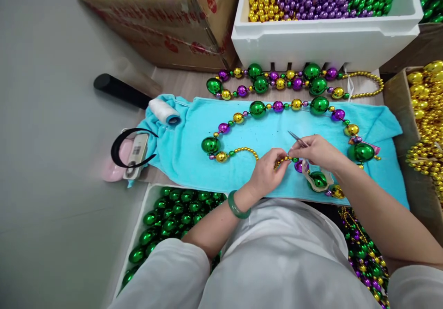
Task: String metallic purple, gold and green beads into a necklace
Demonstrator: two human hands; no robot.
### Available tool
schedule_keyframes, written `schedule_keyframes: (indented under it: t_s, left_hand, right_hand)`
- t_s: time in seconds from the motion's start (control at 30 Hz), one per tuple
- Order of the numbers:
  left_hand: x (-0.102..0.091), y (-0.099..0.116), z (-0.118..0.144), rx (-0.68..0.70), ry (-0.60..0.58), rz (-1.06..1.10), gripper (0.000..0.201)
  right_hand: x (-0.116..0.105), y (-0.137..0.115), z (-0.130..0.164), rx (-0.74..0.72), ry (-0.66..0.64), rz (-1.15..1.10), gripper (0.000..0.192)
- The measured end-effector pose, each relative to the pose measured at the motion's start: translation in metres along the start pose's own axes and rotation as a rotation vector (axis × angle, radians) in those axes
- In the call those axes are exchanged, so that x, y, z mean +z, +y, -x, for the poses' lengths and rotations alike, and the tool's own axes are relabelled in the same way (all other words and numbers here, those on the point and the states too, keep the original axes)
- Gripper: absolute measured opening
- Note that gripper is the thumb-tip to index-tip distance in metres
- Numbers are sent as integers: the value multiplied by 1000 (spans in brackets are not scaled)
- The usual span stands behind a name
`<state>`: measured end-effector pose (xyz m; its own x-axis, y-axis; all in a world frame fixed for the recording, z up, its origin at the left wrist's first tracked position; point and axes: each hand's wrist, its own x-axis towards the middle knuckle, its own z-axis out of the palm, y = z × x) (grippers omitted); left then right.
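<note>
- The bead necklace (277, 106) is laid in an open loop on the turquoise towel (194, 156), presumably so the round beads are kept from rolling and the colour order can be read.
- Its small gold-bead end is pinched in the left hand (266, 172), fingers together on the strand.
- Metal tweezers (296, 138) are clamped in the right hand (316, 152), tips meeting the strand at approx. the same spot (fine work, so both hands are rested on the cloth).
- A finished necklace (273, 80) is parked behind the towel, out of the way.
- Loose stock is kept within reach: white foam box (325, 39) w/ gold, purple and green beads; tray of green beads (166, 221) at the knee.
- A white thread spool (165, 111) is set on the towel's left corner.
- Red print is seen on the cardboard box (166, 22); not legible.
</note>
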<state>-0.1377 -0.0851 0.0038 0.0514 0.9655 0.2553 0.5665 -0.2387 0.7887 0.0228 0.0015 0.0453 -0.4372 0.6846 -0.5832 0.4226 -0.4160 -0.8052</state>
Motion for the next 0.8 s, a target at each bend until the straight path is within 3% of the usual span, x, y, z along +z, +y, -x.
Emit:
schedule_keyframes:
  t_s: [0.13,0.23,0.4,0.53,0.63,0.73,0.8]
  left_hand:
    - [-3,3,-7,-274,-64,247,21]
    - [-5,1,-16,-353,-104,333,24]
    - [-5,0,-33,-398,-170,426,13]
    - [-7,-1,-43,-635,-258,641,19]
    - [-8,-5,-46,-779,-272,781,22]
    - [-5,-11,-48,-798,-254,815,21]
    - [-2,-14,-48,-778,-254,796,20]
  right_hand:
    - [-3,2,-4,-10,58,-26,32]
    - [-5,3,-4,-82,93,15,32]
    - [-3,0,-6,-203,92,71,37]
    - [-15,3,-7,-281,181,233,35]
    - [-29,7,-4,-264,19,268,40]
    - [-38,11,-2,-148,-161,220,41]
    - [-41,12,-3,-101,-186,186,41]
